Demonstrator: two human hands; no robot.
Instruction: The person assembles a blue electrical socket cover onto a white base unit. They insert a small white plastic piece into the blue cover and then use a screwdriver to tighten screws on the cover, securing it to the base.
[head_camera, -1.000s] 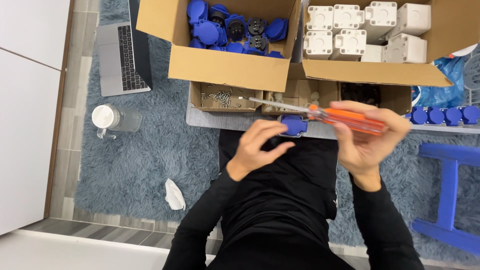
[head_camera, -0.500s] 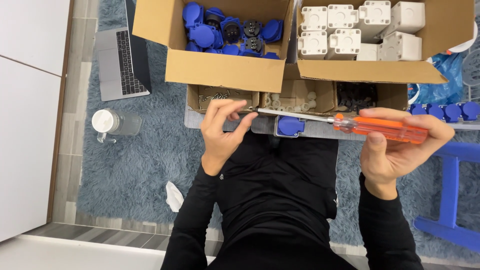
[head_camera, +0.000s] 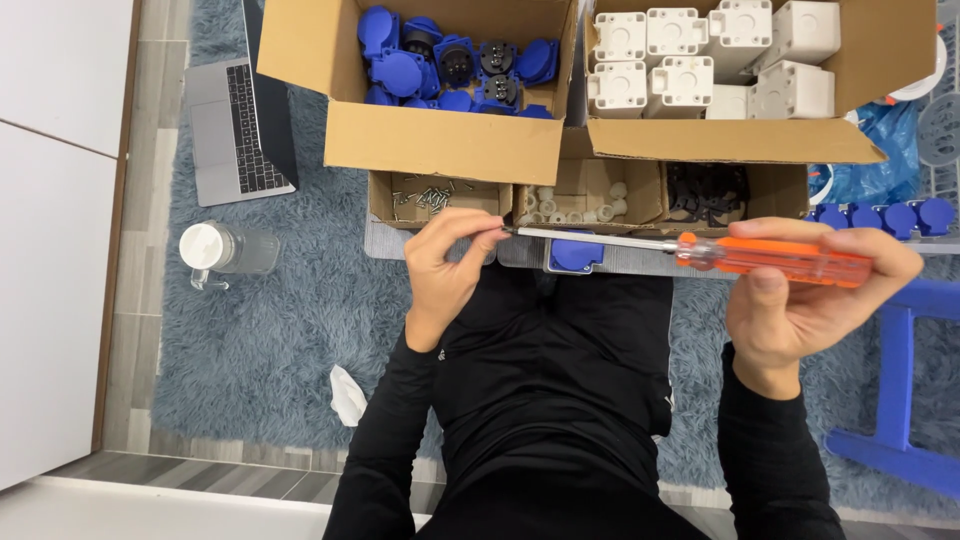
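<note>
Seen from my head camera, I sit on a grey-blue shag rug, black sleeves reaching forward over my lap. My right hand is wrapped around the translucent orange handle of a long screwdriver, fingers curled over the top and thumb pressed beneath, holding the tool level across my front with the shaft pointing to my left. My left hand meets the metal tip, thumb and forefinger pinched together right at it; whether a screw sits between them is too small for me to tell. Just below the shaft, a blue socket part rests on the grey tray at my knees.

A crumpled white tissue lies on the rug beside my left elbow, and a clear bottle with a white cap lies on its side farther left. A blue stool stands at my right.

Beyond the tray sits a low row of cardboard compartments: loose screws, small white pieces, black parts. A line of blue caps runs off to the right. Farthest out, one large carton holds blue socket covers, the next white housings. A laptop lies open on the rug at far left.
</note>
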